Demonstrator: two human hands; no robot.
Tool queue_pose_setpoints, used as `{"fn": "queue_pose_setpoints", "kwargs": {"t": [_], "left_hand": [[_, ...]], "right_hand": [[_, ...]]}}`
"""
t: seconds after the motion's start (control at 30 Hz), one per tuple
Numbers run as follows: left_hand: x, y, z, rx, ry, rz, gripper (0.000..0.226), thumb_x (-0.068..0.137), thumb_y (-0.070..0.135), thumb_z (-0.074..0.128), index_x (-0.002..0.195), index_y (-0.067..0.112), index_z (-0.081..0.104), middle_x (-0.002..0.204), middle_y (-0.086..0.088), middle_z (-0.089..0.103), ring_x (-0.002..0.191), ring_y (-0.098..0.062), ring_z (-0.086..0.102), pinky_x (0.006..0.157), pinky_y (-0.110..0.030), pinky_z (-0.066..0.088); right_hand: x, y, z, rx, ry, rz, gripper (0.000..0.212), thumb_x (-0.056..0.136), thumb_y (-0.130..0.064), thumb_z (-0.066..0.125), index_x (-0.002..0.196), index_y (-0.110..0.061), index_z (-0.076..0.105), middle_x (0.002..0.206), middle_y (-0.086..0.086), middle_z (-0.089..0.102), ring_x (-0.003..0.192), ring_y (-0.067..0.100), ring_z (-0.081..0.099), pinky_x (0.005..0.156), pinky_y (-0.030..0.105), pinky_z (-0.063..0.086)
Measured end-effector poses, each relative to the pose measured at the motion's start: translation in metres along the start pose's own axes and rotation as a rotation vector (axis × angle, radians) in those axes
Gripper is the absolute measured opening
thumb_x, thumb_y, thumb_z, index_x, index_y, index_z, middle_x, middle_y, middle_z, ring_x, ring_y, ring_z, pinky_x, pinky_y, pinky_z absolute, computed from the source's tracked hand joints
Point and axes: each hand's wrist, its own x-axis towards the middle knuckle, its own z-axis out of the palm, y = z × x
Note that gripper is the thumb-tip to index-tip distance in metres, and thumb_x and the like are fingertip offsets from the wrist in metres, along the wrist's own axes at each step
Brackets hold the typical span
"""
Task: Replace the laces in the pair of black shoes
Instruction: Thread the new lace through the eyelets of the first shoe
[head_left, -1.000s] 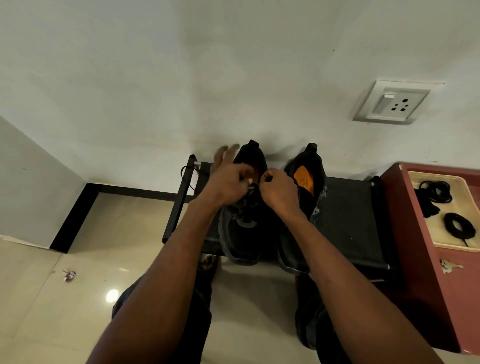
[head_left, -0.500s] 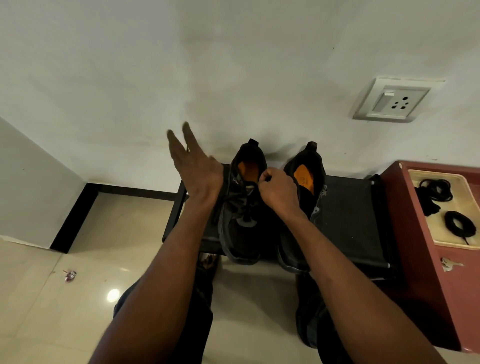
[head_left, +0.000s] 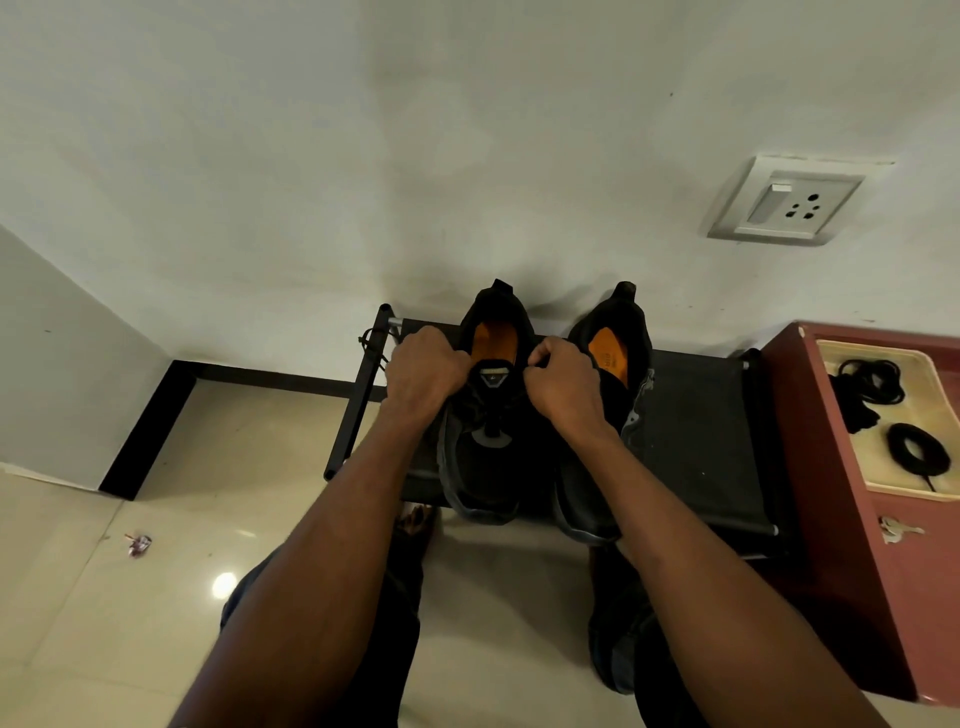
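We have both black shoes on the rack (head_left: 696, 415) at frame centre. Our left hand (head_left: 423, 369) and right hand (head_left: 563, 382) curl their fingers at the left shoe (head_left: 485, 415), apparently pinching its lace. We judge the task early: coiled laces (head_left: 911, 449) remain in the tray (head_left: 878, 480) at right.

Both forearms are bare from the lower edge of the frame up to the wrists; no sleeve, watch or ring shows on the left hand (head_left: 423, 371) or the right hand (head_left: 563, 384). Dark trousers (head_left: 400, 613) cover the knees at lower centre. A bare foot (head_left: 415, 522) peeks out beneath the left forearm.
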Motion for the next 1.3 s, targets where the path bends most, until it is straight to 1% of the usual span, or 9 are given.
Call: {"fn": "queue_pose_setpoints", "kwargs": {"t": [0.2, 0.3, 0.4, 0.5, 0.6, 0.73, 0.83, 1.07, 1.3], "left_hand": [[0.006, -0.008, -0.001, -0.134, -0.063, 0.026, 0.030, 0.087, 0.021, 0.060, 0.070, -0.003, 0.058, 0.070, -0.017, 0.063, 0.068, -0.033, 0.061, 0.058, -0.031, 0.040], [0.009, -0.007, -0.002, -0.123, -0.134, 0.096, 0.035, 0.093, 0.030, 0.058, 0.079, -0.001, 0.063, 0.073, -0.013, 0.070, 0.071, -0.029, 0.068, 0.068, -0.033, 0.051], [0.011, -0.006, -0.001, -0.138, -0.179, 0.111, 0.033, 0.096, 0.030, 0.056, 0.081, 0.001, 0.063, 0.067, -0.009, 0.071, 0.059, -0.025, 0.069, 0.066, -0.033, 0.056], [0.013, -0.004, -0.001, -0.105, -0.159, 0.121, 0.037, 0.093, 0.033, 0.058, 0.076, 0.000, 0.061, 0.071, -0.013, 0.067, 0.066, -0.032, 0.066, 0.064, -0.040, 0.055], [0.011, -0.003, -0.003, -0.045, -0.148, 0.133, 0.035, 0.093, 0.030, 0.059, 0.066, 0.008, 0.052, 0.069, -0.008, 0.059, 0.068, -0.028, 0.059, 0.058, -0.033, 0.040], [0.009, -0.004, -0.002, -0.009, -0.117, 0.132, 0.029, 0.092, 0.021, 0.056, 0.066, 0.007, 0.051, 0.066, -0.006, 0.055, 0.064, -0.026, 0.055, 0.054, -0.030, 0.034], [0.009, -0.004, -0.002, -0.031, -0.132, 0.143, 0.026, 0.087, 0.016, 0.055, 0.063, 0.006, 0.055, 0.060, -0.004, 0.063, 0.061, -0.023, 0.061, 0.052, -0.028, 0.036], [0.007, 0.000, 0.001, -0.067, -0.111, 0.137, 0.025, 0.083, 0.017, 0.054, 0.063, 0.003, 0.059, 0.062, -0.010, 0.067, 0.063, -0.028, 0.065, 0.063, -0.033, 0.051], [0.008, 0.001, 0.001, -0.001, -0.077, 0.131, 0.021, 0.084, 0.018, 0.055, 0.066, 0.007, 0.055, 0.072, -0.011, 0.064, 0.068, -0.030, 0.062, 0.061, -0.035, 0.047]], "right_hand": [[0.000, 0.000, 0.000, 0.018, -0.012, 0.012, 0.009, 0.088, -0.010, 0.056, 0.093, -0.016, 0.059, 0.082, 0.006, 0.064, 0.070, 0.028, 0.063, 0.068, 0.045, 0.054], [0.001, -0.003, 0.006, -0.094, -0.013, -0.112, 0.015, 0.090, -0.014, 0.056, 0.099, -0.015, 0.068, 0.109, 0.010, 0.061, 0.093, 0.031, 0.061, 0.080, 0.043, 0.054], [0.004, -0.007, 0.012, -0.262, -0.088, -0.271, 0.028, 0.094, -0.017, 0.057, 0.119, -0.015, 0.070, 0.152, 0.012, 0.035, 0.143, 0.033, 0.023, 0.113, 0.049, 0.029], [0.001, -0.012, 0.016, -0.278, -0.254, -0.300, 0.031, 0.093, -0.015, 0.058, 0.122, -0.017, 0.068, 0.163, 0.007, 0.015, 0.150, 0.026, -0.001, 0.118, 0.053, 0.009], [-0.005, -0.010, 0.022, -0.321, -0.231, -0.341, 0.031, 0.089, -0.005, 0.059, 0.118, -0.010, 0.068, 0.162, 0.011, 0.018, 0.148, 0.029, 0.006, 0.117, 0.054, 0.016], [-0.014, -0.017, 0.024, 0.048, 0.059, -0.235, 0.014, 0.091, 0.006, 0.052, 0.093, 0.001, 0.065, 0.159, 0.012, 0.024, 0.141, 0.026, 0.032, 0.106, 0.026, 0.037], [-0.023, -0.024, 0.018, 0.193, 0.136, -0.040, 0.014, 0.095, 0.004, 0.048, 0.096, 0.001, 0.061, 0.160, 0.007, 0.021, 0.136, 0.020, 0.039, 0.083, 0.001, 0.030], [-0.018, -0.018, 0.020, -0.221, 0.029, -0.398, 0.037, 0.085, -0.008, 0.060, 0.121, -0.008, 0.065, 0.162, 0.015, 0.019, 0.151, 0.033, 0.011, 0.120, 0.050, 0.024], [-0.015, -0.015, 0.023, -0.348, 0.110, -0.452, 0.021, 0.088, -0.007, 0.060, 0.105, -0.001, 0.070, 0.159, 0.017, 0.028, 0.148, 0.036, 0.017, 0.120, 0.051, 0.019]]}}
